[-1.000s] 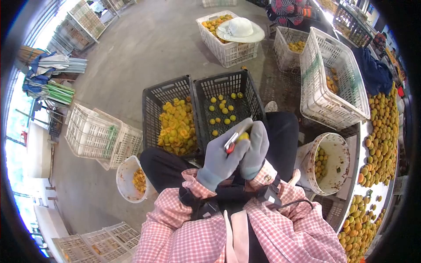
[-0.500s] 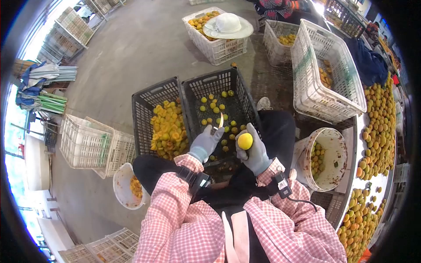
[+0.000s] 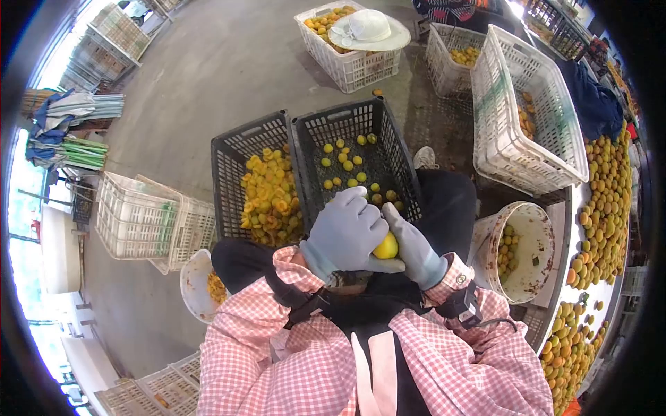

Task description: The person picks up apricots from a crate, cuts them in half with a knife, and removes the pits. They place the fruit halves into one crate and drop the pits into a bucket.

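Note:
Both hands wear grey gloves and meet above my lap. My right hand (image 3: 416, 251) is closed around a yellow apricot (image 3: 386, 247), part of which shows between the gloves. My left hand (image 3: 349, 232) is curled over the apricot's near side, its knuckles up. The small curved knife seen in it half a second ago is now hidden behind the fingers. Just beyond the hands is a black crate (image 3: 305, 149) with several scattered whole apricots (image 3: 347, 165). To its left, a second black crate (image 3: 220, 187) holds a heap of cut apricots (image 3: 267, 194).
A stained white bucket (image 3: 548, 256) with green-yellow fruit stands by my right knee, and a white basin (image 3: 191, 284) by my left. White crates (image 3: 531, 111) stand at the right, and another with a hat (image 3: 369, 29) farther off. Apricots cover the table (image 3: 558, 305) at far right.
My hands have come together around the apricot; before, they were apart, with the knife blade pointing up from my left hand. The view has shifted slightly.

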`<state>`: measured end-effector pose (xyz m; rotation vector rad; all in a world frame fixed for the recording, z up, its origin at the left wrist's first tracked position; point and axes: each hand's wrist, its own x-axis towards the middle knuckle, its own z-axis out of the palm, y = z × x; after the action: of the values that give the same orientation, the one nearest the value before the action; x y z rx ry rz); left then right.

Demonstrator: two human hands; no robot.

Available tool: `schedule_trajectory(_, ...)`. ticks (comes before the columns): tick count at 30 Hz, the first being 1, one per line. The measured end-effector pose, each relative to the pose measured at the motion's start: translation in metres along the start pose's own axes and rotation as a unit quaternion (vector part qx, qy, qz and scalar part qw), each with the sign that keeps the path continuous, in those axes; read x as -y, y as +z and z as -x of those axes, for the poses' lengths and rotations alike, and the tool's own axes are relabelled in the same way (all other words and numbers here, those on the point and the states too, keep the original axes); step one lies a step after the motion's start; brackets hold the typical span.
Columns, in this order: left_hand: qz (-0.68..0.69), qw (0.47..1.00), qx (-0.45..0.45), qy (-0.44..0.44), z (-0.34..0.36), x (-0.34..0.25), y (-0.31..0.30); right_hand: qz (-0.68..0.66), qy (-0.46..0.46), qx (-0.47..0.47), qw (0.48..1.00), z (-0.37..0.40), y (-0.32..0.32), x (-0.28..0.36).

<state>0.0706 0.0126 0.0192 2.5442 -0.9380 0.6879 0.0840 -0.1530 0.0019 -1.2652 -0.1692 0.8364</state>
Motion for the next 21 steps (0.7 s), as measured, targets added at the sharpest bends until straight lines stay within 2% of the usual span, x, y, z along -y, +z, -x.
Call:
schedule_trajectory(1, -0.003, 1.000, -0.005, 0.021, -0.003, 0.001, -0.003, 0.000, 0.000, -0.001, 1.000, 0.002, 0.001, 0.002)
schedule_trajectory(2, -0.003, 1.000, -0.006, 0.023, -0.004, 0.002, -0.005, 0.138, -0.150, -0.020, 0.979, 0.004, 0.003, 0.003)
schedule_trajectory(4, -0.002, 0.999, -0.028, 0.029, -0.006, 0.003, -0.009, 0.272, -0.294, -0.038, 0.915, 0.003, 0.006, -0.001)
schedule_trajectory(5, -0.002, 0.999, -0.027, 0.030, -0.007, 0.001, -0.011, 0.215, -0.275, -0.062, 0.935, -0.001, 0.010, -0.011)
schedule_trajectory(7, -0.002, 0.997, -0.081, 0.006, -0.012, -0.004, -0.018, 0.155, -0.255, -0.084, 0.951, -0.001, 0.019, -0.012)
schedule_trajectory(9, 0.007, 0.994, -0.106, -0.001, -0.013, -0.011, -0.022, 0.247, -0.296, -0.171, 0.907, 0.008, 0.028, 0.001)
schedule_trajectory(10, 0.017, 0.991, -0.132, -0.008, -0.012, -0.016, -0.024, 0.247, -0.296, -0.171, 0.907, 0.015, 0.034, 0.007)
schedule_trajectory(12, 0.028, 0.991, -0.127, -0.035, -0.014, -0.028, -0.033, 0.093, -0.226, -0.193, 0.950, 0.027, 0.046, 0.019)
schedule_trajectory(13, 0.040, 0.990, -0.121, -0.063, -0.013, -0.033, -0.036, 0.123, -0.308, -0.197, 0.922, 0.028, 0.050, 0.023)
schedule_trajectory(17, 0.058, 0.986, -0.121, -0.103, -0.008, -0.038, -0.030, 0.152, -0.345, -0.192, 0.906, 0.023, 0.043, 0.019)
schedule_trajectory(19, 0.083, 0.976, -0.112, -0.165, -0.005, -0.040, -0.021, 0.208, -0.400, -0.236, 0.861, 0.014, 0.040, 0.012)
schedule_trajectory(20, 0.084, 0.976, -0.114, -0.167, 0.000, -0.042, -0.013, 0.209, -0.399, -0.235, 0.861, 0.011, 0.040, 0.008)
schedule_trajectory(21, 0.130, 0.958, -0.134, -0.218, 0.001, -0.041, -0.003, 0.151, -0.359, -0.231, 0.892, 0.006, 0.039, 0.005)
